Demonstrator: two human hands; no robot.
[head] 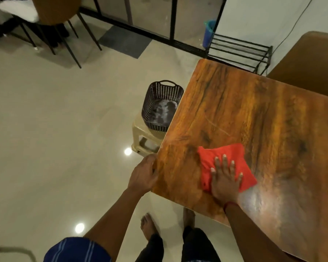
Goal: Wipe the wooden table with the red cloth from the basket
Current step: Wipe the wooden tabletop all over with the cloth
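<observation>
Now right hand (pixel 224 179), fingers (pixel 225 163) flat, on red cloth (pixel 223 151); left hand (pixel 143 174) grips wooden table (pixel 254 110).

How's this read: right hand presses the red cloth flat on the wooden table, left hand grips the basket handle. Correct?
One error: the left hand grips the edge of the wooden table, not the basket, which sits untouched on the stool. The head view shows it. The right hand does press the red cloth flat on the table.
</observation>
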